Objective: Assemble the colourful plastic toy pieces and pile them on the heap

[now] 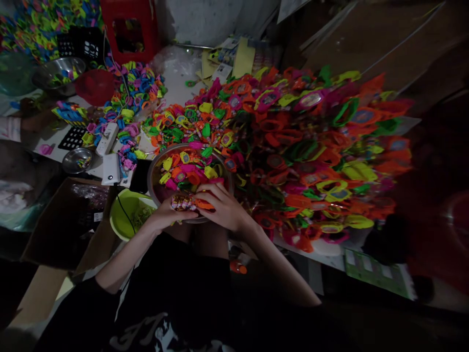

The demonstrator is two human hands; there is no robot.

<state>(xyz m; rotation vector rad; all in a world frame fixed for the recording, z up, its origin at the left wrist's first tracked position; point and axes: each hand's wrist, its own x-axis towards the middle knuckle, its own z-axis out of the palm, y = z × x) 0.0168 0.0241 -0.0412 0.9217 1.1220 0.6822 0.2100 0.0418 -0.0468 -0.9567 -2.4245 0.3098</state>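
Note:
My left hand (pixel 166 213) is closed around a bundle of small wrapped candies (pixel 182 202) at the near rim of a metal bowl (pixel 151 181). Beside it, my right hand (pixel 222 208) has its fingers wrapped over an orange toy watch (pixel 205 201), which touches the bundle's right end. Yellow, pink, orange and green plastic toy pieces (pixel 185 171) fill the bowl, which rests above my lap. Part of the orange piece is hidden under my right fingers.
A large heap of colourful toy watches (pixel 311 151) covers the table to the right. On the left are a yellow-green basin (pixel 117 215), a cardboard box (pixel 54 234), a power strip (pixel 107 139), a small metal bowl (pixel 77 160) and another person's arm (pixel 36 121).

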